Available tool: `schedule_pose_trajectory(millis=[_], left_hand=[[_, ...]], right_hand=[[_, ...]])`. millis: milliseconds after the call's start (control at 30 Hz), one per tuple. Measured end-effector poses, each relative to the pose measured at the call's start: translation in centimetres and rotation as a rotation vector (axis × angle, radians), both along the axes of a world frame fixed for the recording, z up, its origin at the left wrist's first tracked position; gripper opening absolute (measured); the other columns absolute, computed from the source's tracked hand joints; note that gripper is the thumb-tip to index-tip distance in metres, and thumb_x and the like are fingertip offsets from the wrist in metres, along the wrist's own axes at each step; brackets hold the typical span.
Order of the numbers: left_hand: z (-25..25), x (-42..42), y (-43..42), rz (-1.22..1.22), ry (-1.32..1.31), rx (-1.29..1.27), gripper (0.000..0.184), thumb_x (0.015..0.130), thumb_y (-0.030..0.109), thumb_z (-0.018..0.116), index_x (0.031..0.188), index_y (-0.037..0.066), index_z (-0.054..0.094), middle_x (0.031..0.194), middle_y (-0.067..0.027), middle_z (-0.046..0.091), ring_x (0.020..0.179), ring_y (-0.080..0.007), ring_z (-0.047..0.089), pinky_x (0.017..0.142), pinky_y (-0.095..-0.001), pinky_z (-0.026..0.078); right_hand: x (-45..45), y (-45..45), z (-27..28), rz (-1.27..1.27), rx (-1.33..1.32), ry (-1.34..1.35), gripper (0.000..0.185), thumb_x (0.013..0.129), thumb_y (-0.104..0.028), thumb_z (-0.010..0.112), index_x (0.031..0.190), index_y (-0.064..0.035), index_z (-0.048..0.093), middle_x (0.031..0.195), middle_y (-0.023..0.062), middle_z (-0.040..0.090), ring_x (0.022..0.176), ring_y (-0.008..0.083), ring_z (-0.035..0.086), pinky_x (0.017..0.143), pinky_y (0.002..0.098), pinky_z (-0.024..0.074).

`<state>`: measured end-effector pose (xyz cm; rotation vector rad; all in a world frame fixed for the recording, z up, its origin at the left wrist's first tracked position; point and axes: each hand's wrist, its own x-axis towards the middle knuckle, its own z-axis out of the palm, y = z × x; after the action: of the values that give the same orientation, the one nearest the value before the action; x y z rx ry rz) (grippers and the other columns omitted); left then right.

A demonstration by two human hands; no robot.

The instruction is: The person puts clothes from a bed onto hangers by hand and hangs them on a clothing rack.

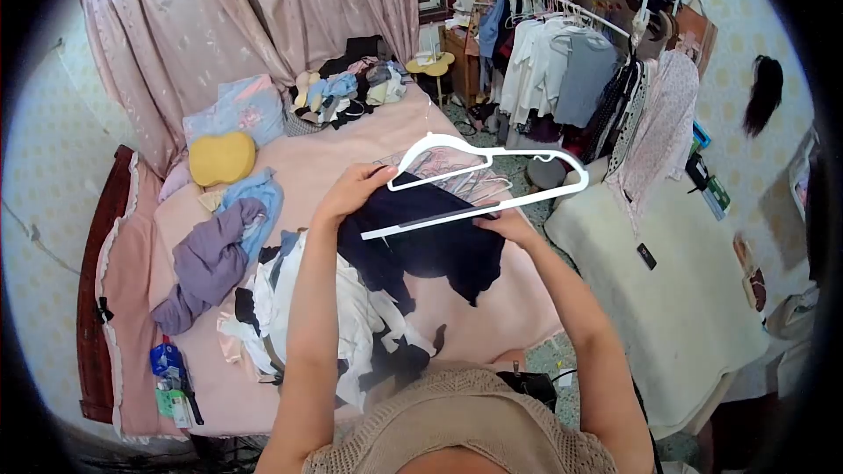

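A dark navy garment (430, 250) hangs folded between my two hands over the bed. My left hand (351, 195) pinches its upper left corner, fingertips close to the end of a white plastic hanger (527, 198). My right hand (509, 226) is closed on the cloth's right side, just below the hanger's bottom bar. The hanger lies tilted across the front of the garment; whether the fingers also grip it I cannot tell. Behind the garment, more hangers (492, 186) rest on the pink bed (527, 298).
A heap of white and dark clothes (299, 307) lies on the bed near me, with a purple garment (211, 254) and yellow cushion (222, 159) at left. A clothes rack (571, 9) stands at back right. A phone-like black item (646, 255) lies on the pale-covered surface (667, 333).
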<state>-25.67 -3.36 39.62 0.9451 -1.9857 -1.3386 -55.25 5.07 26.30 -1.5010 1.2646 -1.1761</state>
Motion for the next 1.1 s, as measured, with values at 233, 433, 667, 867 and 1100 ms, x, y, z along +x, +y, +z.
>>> schedule_pose_trajectory(millis=[233, 433, 667, 867, 1100], left_hand=[[0.1, 2.2, -1.5, 0.022, -0.09, -0.092, 0.03, 0.089, 0.027, 0.057, 0.098, 0.0, 0.067, 0.079, 0.0029, 0.062, 0.069, -0.0032, 0.051, 0.064, -0.0198, 0.043], [-1.4, 2.6, -1.9, 0.005, -0.168, -0.084, 0.03, 0.085, 0.028, 0.061, 0.084, -0.002, 0.065, 0.061, 0.0023, 0.055, 0.059, -0.0058, 0.045, 0.058, -0.0247, 0.04], [-1.2, 2.6, -1.9, -0.05, -0.293, -0.298, 0.029, 0.087, 0.026, 0.059, 0.086, -0.001, 0.067, 0.071, 0.0065, 0.058, 0.066, -0.0029, 0.048, 0.06, -0.0212, 0.042], [0.0, 0.0, -1.1, -0.231, -0.106, 0.037, 0.028, 0.09, 0.025, 0.055, 0.097, 0.0, 0.065, 0.083, 0.0053, 0.06, 0.073, -0.003, 0.05, 0.068, -0.0191, 0.042], [-1.7, -1.0, -1.3, -0.421, -0.082, 0.187, 0.028, 0.091, 0.024, 0.053, 0.102, 0.001, 0.063, 0.093, 0.0026, 0.062, 0.083, -0.0051, 0.052, 0.076, -0.0205, 0.042]], right_hand=[[-7.8, -1.7, -2.8, -0.544, 0.02, 0.492, 0.03, 0.064, -0.016, 0.065, 0.091, -0.0026, 0.061, 0.084, 0.0147, 0.065, 0.08, 0.0285, 0.063, 0.07, 0.0361, 0.0488], [-10.1, -3.4, -0.4, -0.651, -0.112, 0.085, 0.017, 0.082, -0.009, 0.046, 0.073, -0.0016, 0.058, 0.063, 0.0043, 0.058, 0.055, 0.0107, 0.058, 0.05, 0.0265, 0.0454], [-10.8, -3.7, 0.3, -0.255, -0.019, 0.082, 0.013, 0.084, -0.01, 0.051, 0.085, -0.0032, 0.062, 0.072, 0.0018, 0.061, 0.062, 0.0087, 0.057, 0.057, 0.0227, 0.0452], [0.5, -2.5, 3.6, 0.241, 0.049, -0.095, 0.034, 0.085, -0.023, 0.061, 0.112, -0.0042, 0.059, 0.106, 0.005, 0.06, 0.099, 0.0135, 0.053, 0.087, 0.0261, 0.041], [8.1, -3.2, 6.1, 0.45, 0.144, -0.206, 0.025, 0.081, -0.021, 0.066, 0.101, -0.0054, 0.064, 0.092, -0.0031, 0.061, 0.088, 0.0062, 0.053, 0.081, 0.0207, 0.0396]])
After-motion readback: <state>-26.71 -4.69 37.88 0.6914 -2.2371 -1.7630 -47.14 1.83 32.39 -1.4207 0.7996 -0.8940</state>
